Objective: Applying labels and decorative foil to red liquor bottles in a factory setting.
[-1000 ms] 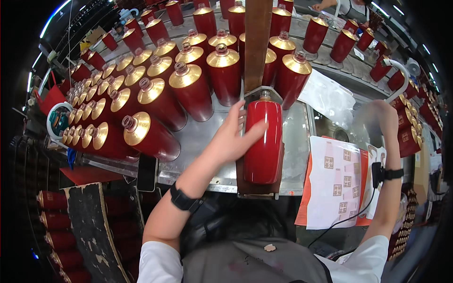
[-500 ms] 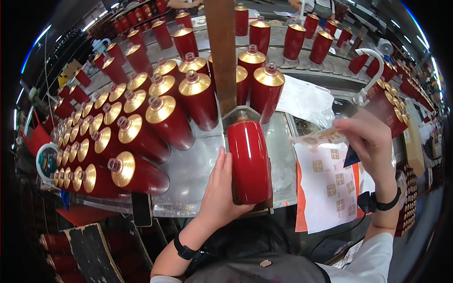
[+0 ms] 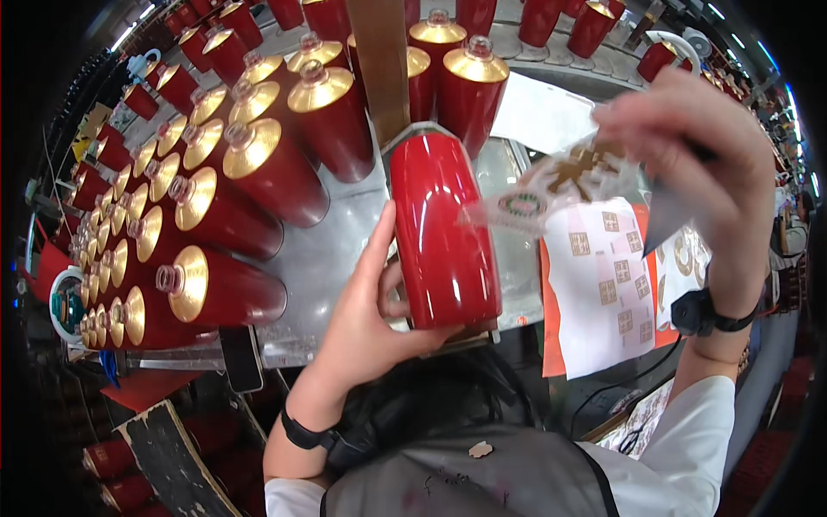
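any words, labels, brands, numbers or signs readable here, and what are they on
White sheet: brown square stamp-like marks; wording not copied here.
Clear film at the right hand: green round mark and gold shape, blurred, unreadable.
Grey apron: dark scribbles, too small to read.
Red bottle against the left hand: no lettering showing.

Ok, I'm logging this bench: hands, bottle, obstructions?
Left hand holds red bottle, lower left. Right hand holds clear patterned sheet. Sheet overlaps bottle's right edge in view; contact unclear.
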### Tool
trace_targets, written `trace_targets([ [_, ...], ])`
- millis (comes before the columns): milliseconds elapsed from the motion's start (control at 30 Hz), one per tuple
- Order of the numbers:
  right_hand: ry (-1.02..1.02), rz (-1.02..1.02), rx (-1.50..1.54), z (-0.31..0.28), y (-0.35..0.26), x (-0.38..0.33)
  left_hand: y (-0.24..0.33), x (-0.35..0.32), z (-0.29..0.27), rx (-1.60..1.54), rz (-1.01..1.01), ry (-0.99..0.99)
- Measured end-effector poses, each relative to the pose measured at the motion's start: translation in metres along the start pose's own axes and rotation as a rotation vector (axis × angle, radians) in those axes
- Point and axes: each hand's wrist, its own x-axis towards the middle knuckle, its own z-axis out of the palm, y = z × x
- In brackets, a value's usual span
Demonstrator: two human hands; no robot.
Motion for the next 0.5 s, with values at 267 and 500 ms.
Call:
trace_targets([
  [267, -0.069, 0.127, -0.026, -0.034, 0.019, 0.0, 0.008, 0.0, 0.0, -0.024, 0.054, -0.048],
  [500, -0.136, 0.087, 0.035, -0.029, -0.007, 0.0, 0.002, -0.005, -0.001, -0.084, 0.065, -0.036],
])
